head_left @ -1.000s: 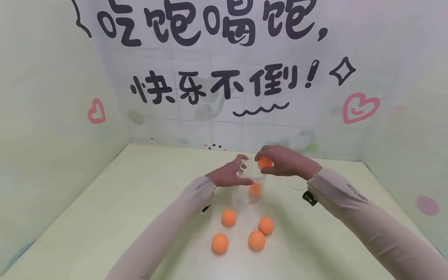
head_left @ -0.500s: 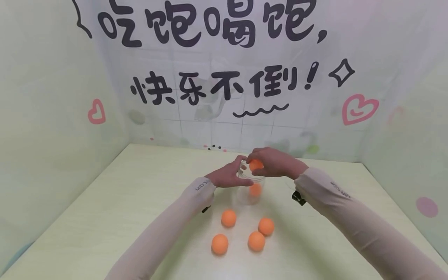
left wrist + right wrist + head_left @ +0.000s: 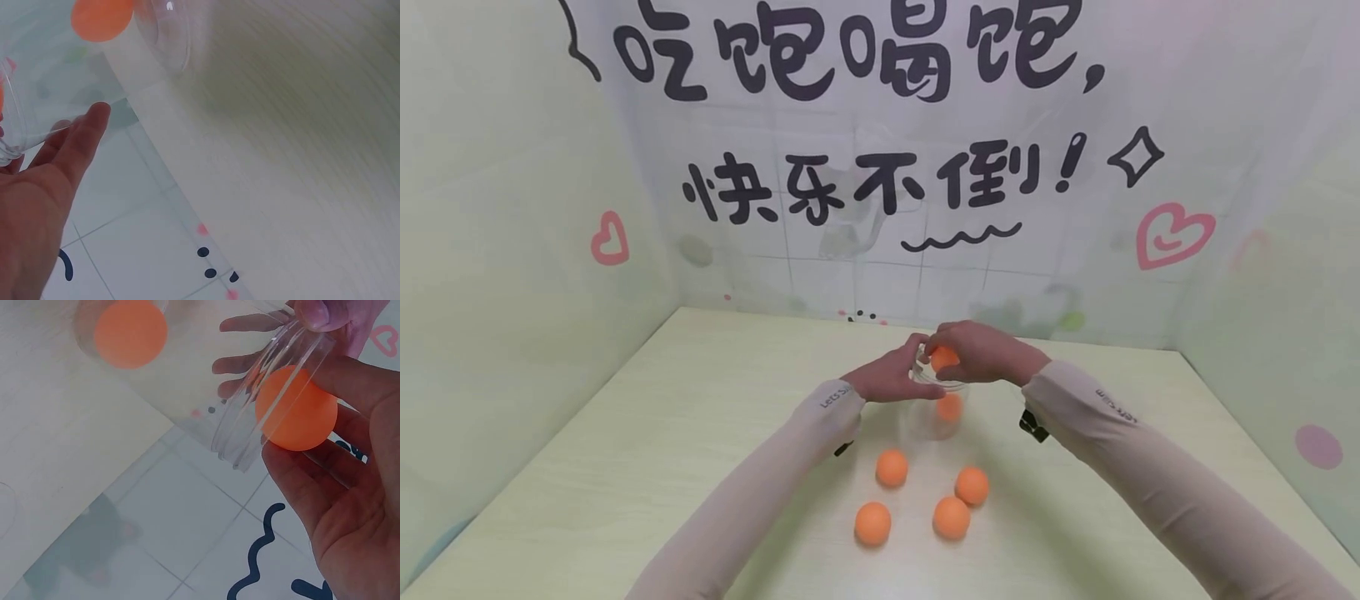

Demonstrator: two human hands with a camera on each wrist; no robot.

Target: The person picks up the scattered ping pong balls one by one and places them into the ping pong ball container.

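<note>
Pinching an orange ball (image 3: pixel 297 412) between thumb and fingers, your right hand (image 3: pixel 981 352) is at the mouth of the clear jar (image 3: pixel 925 423), the rim crossing in front of the ball in the right wrist view. Your right forearm reaches forward and inward, with those fingers pointing left and curving down around the ball. Your left hand (image 3: pixel 887 377) grasps the jar near its rim, thumb on the near side, fingers extended along the far wall, forearm angling forward from the lower left. Below the right fingers, a second ball (image 3: pixel 950 407) sits inside the upright jar, low down. Nearer to you than either hand's fingers, four loose balls (image 3: pixel 892 469) lie on the tabletop (image 3: pixel 625 433).
</note>
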